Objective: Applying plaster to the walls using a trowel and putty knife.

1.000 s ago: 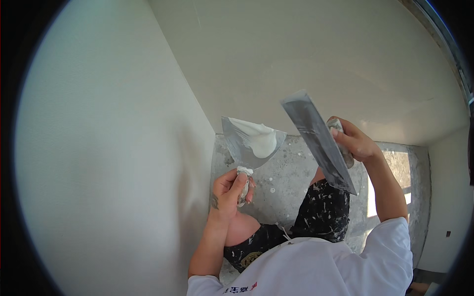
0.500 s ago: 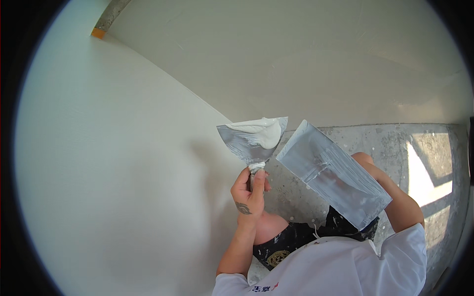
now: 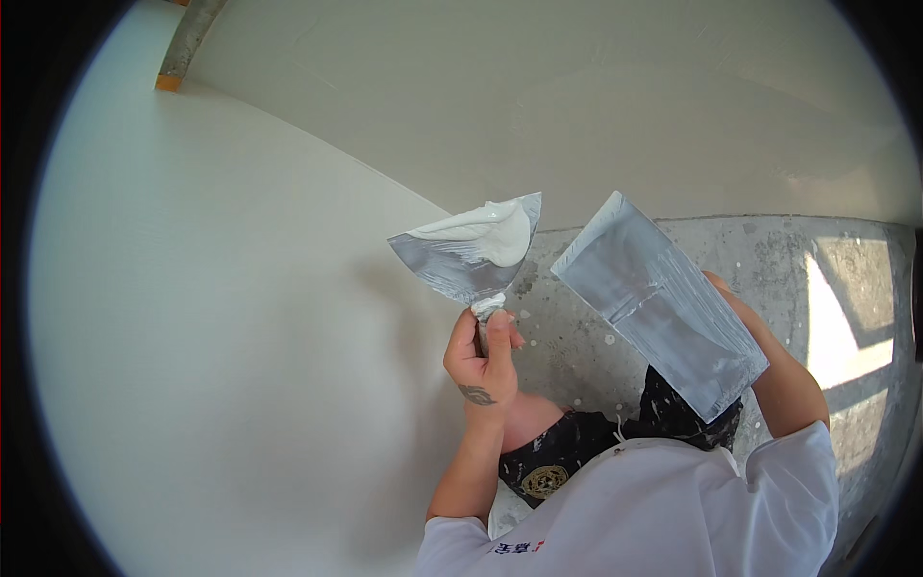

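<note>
Left hand point(image 3: 484, 361): at centre; grip closed around the handle of the scraper, thumb laid along the top, fingers curled beneath.

Scraper point(image 3: 450, 267): flared metal blade, held in the air, wide edge to the far side, narrow neck to the near side; neck smeared white.

White paste point(image 3: 502, 238): carried on the scraper's upper face; band along the far edge, thickest lump toward the right.

Right hand point(image 3: 714, 282): mostly hidden behind the blade of the flat trowel; grip holding the trowel up from its back, handle and fingers concealed, exact curl of fingers impossible to tell.

Flat trowel point(image 3: 663, 308): long rectangular blade, in the air just right of the scraper, apart from it; slanting from far left to near right; visible face streaked whitish, short cross-mark near the middle.

Left wall point(image 3: 240, 317): pale, smooth; soft shadow beside the left hand.

Far wall point(image 3: 577, 125): dull beige-grey; meeting the left wall along a slanting corner line.

Floor point(image 3: 572, 361): grey, white-spotted; sunlit patches at right.

Shorts point(image 3: 577, 438): black, white-spattered, round gold emblem.

Shirt point(image 3: 635, 510): white, at the near edge.
</note>
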Tool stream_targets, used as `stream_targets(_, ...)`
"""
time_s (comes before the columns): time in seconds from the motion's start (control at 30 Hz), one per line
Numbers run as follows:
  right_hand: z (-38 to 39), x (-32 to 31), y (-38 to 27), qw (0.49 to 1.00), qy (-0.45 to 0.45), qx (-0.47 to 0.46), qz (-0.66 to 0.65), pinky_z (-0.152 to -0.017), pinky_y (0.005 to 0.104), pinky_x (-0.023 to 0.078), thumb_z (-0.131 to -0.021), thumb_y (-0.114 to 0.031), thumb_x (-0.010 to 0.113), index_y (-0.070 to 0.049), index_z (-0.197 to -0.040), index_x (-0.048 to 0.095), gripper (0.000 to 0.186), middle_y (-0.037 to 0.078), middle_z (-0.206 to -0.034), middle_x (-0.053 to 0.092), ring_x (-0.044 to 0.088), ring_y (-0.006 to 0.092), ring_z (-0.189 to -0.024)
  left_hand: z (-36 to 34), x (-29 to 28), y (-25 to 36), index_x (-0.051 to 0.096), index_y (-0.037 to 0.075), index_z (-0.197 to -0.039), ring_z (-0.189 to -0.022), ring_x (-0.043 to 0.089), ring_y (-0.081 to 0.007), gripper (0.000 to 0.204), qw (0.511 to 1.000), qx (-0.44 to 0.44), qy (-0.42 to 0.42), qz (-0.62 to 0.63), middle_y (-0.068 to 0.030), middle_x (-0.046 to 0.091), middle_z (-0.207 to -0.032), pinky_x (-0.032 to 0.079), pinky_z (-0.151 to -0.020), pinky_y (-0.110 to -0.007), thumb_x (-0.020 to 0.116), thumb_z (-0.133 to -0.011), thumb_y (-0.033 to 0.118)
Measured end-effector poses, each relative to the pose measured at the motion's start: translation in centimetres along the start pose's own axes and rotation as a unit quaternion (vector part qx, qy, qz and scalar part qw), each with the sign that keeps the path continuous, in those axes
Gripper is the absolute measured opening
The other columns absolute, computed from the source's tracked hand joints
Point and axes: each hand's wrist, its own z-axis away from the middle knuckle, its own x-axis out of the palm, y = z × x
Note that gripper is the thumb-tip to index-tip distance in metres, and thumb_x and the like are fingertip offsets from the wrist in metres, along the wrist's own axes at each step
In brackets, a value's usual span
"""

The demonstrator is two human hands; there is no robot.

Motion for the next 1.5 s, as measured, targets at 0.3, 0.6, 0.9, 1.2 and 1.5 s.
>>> stream_targets(0.3, 4.6, -1.3, -8.6, 0.994, -0.088, -0.002, 0.069, -0.104, 0.0333, 0.039, -0.092, -0.043, 0.062, -0.003, -0.142, 0.045, 0.066, 0.014, -0.135, 0.055, 0.052, 0.0189, -0.122, 1.1, -0.1, -1.4, 0.063, -0.003, -0.098, -0.064, 0.056, -0.0091, 0.016, 0.995, 0.046, -0.019, -0.086, -0.0051, 0.062, -0.082, 0.045, -0.058, -0.024, 0.059, -0.097, 0.012)
stream_targets(0.6, 1.8, 0.4, -3.3, 0.945, -0.107, -0.223, -0.213, -0.100, 0.0317, 0.044, -0.091, -0.032, 0.067, -0.003, -0.142, 0.046, 0.062, 0.013, -0.130, 0.058, 0.055, 0.0175, -0.118, 0.3, 0.4, -1.3, 0.069, 0.004, -0.109, -0.064, 0.063, -0.0256, 0.026, 0.855, 0.201, -0.021, -0.477, -0.0097, 0.065, -0.083, 0.049, -0.056, -0.032, 0.071, -0.085, 0.014)
stream_targets(0.9, 12.3, -6.2, -25.2, 0.861, 0.226, -0.448, 0.085, -0.058, 0.0341, 0.050, -0.088, -0.015, 0.069, -0.004, -0.097, 0.055, 0.020, 0.005, -0.077, 0.064, 0.063, 0.0164, -0.066, 3.4, -1.2, -5.4, 0.070, 0.011, -0.108, -0.068, 0.064, -0.0289, 0.023, 0.936, 0.020, -0.168, -0.307, -0.0097, 0.065, -0.082, 0.049, -0.061, -0.039, 0.066, -0.089, 0.024)
stream_targets(1.2, 10.4, -4.0, -39.8, 0.449, 0.513, -0.362, 0.636, -0.056, 0.0361, 0.055, -0.075, 0.001, 0.067, 0.002, -0.092, 0.050, 0.024, 0.019, -0.079, 0.068, 0.070, 0.0295, -0.070, 1.5, -0.9, -5.6, 0.070, 0.011, -0.106, -0.071, 0.065, -0.0286, 0.025, 0.946, 0.026, -0.208, -0.248, -0.0084, 0.065, -0.082, 0.050, -0.062, -0.039, 0.065, -0.090, 0.029)
stream_targets(1.5, 6.9, -5.7, -41.2, 0.450, 0.548, -0.305, 0.636, -0.063, 0.0427, 0.056, -0.084, -0.007, 0.066, 0.001, -0.098, 0.046, 0.026, 0.021, -0.076, 0.065, 0.068, 0.0378, -0.073, 0.9, -2.1, -5.2, 0.071, 0.008, -0.107, -0.066, 0.063, -0.0276, 0.026, 0.950, 0.003, -0.260, -0.173, -0.0099, 0.067, -0.082, 0.048, -0.060, -0.037, 0.070, -0.087, 0.026)
